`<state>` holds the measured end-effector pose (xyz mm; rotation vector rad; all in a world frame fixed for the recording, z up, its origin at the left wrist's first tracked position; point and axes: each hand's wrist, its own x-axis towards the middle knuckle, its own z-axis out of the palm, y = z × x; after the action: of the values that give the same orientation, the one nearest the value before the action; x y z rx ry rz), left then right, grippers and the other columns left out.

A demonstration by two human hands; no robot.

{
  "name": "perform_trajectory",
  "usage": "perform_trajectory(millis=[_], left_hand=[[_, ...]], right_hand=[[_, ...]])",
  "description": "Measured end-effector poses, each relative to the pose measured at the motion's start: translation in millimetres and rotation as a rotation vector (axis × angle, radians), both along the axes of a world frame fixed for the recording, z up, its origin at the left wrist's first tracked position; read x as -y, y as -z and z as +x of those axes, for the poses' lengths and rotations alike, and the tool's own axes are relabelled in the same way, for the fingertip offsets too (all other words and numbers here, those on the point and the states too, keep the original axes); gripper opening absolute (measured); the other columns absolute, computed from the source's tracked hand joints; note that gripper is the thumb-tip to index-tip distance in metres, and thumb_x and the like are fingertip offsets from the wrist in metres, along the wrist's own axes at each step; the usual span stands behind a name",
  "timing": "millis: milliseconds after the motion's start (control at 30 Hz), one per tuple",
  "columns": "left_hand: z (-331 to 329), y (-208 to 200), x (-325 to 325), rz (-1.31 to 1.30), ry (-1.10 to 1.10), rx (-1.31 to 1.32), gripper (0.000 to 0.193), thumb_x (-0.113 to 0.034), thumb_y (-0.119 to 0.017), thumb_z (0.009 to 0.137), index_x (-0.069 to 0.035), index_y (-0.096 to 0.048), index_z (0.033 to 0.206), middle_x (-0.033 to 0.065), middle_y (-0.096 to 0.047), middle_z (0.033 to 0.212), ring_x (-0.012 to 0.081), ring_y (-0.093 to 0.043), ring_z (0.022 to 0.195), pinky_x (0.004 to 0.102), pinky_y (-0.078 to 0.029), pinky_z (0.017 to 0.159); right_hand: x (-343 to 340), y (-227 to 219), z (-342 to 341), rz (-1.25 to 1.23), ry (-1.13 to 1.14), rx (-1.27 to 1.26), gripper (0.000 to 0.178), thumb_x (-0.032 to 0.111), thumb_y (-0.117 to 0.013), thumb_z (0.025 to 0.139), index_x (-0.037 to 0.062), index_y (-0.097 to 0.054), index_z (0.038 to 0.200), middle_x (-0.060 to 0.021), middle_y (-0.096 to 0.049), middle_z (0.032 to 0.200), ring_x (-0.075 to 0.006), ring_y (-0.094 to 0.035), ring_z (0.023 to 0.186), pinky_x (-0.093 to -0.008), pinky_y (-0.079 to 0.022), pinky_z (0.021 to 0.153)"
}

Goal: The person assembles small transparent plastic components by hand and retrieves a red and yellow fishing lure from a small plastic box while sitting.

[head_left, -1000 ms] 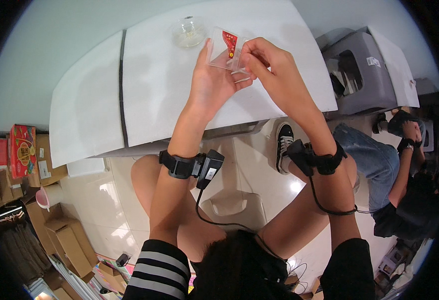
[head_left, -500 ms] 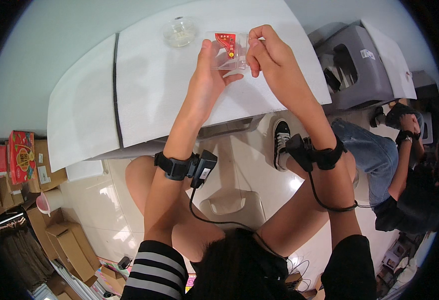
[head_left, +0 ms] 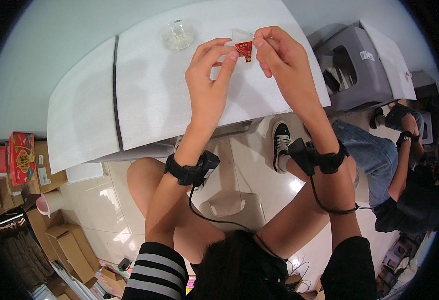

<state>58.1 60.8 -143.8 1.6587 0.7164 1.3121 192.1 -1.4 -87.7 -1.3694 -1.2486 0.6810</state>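
A small clear plastic box [head_left: 241, 36] with a red label [head_left: 244, 49] is held up above the white tabletop. Its far part shows as a pale see-through flap, and its clear walls are hard to make out. My left hand [head_left: 210, 67] grips its left side between thumb and fingers. At the upper right corner, my right hand [head_left: 282, 55] pinches the edge with thumb and forefinger, the other fingers curled. Farther back to the left stands a round clear container [head_left: 178, 36], and what lies in it is too faint to name.
The white-covered table [head_left: 154, 100] has a dark seam [head_left: 116, 95] on the left. A grey plastic stool [head_left: 357, 70] stands off to the right, near another person's jeans-clad legs [head_left: 372, 150]. Cardboard boxes [head_left: 72, 250] and a red carton [head_left: 22, 157] are at the left. Cables run from my wrist straps.
My hands have turned the clear box, so its label now looks narrower and sits farther right. The left hand has shifted from under the box to pinching its side.
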Motion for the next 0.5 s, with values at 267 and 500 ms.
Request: perform_trajectory(millis=[267, 500], left_hand=[[-2.5, -3.4, 3.7, 0.303, -0.131, -0.128, 0.009, -0.010, -0.066, 0.087, -0.005, -0.072, 0.092, 0.0090, -0.057, 0.126, 0.0252, -0.051, 0.117, 0.0350, -0.045, 0.086], [-5.0, -4.8, 5.6, 0.496, -0.295, -0.267, 0.010, -0.012, -0.069, 0.085, -0.006, -0.072, 0.092, 0.0079, -0.057, 0.119, 0.0245, -0.051, 0.110, 0.0335, -0.045, 0.079]], right_hand=[[-4.5, -4.0, -1.2, -0.071, -0.067, -0.219, 0.019, 0.015, -0.055, 0.094, -0.0034, -0.060, 0.095, 0.0008, -0.050, 0.064, -0.0055, -0.041, 0.057, -0.0218, -0.036, 0.054], [-0.9, -10.4, -4.9, -0.114, -0.006, -0.153, 0.020, 0.014, -0.057, 0.093, -0.0044, -0.061, 0.090, 0.0004, -0.050, 0.060, -0.0058, -0.042, 0.048, -0.0225, -0.033, 0.046]])
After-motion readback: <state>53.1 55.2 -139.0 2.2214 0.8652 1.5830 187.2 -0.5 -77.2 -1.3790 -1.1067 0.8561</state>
